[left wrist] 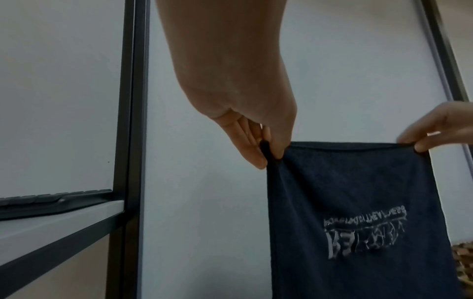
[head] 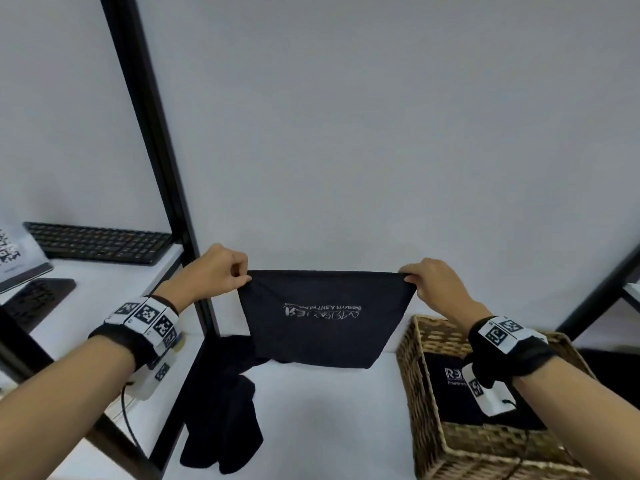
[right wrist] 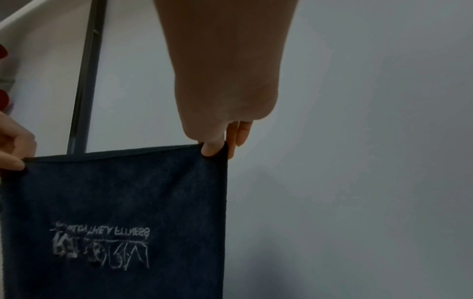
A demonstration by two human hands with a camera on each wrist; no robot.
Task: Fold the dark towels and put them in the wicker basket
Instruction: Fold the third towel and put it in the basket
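A dark towel (head: 325, 337) with upside-down white lettering hangs stretched in the air between both hands, above the white table. My left hand (head: 221, 271) pinches its upper left corner (left wrist: 271, 155). My right hand (head: 429, 282) pinches the upper right corner (right wrist: 215, 153). The towel's lower edge hangs just above the table. The wicker basket (head: 433, 441) stands at the right under my right forearm, with a folded dark towel (head: 450, 386) inside. Another dark towel (head: 221, 410) lies crumpled on the table at the left.
A black frame post (head: 162, 161) rises at the left of the towel. Beyond it a side desk (head: 90, 282) carries a black keyboard (head: 100, 242). A plain grey wall (head: 381, 116) stands close behind the table.
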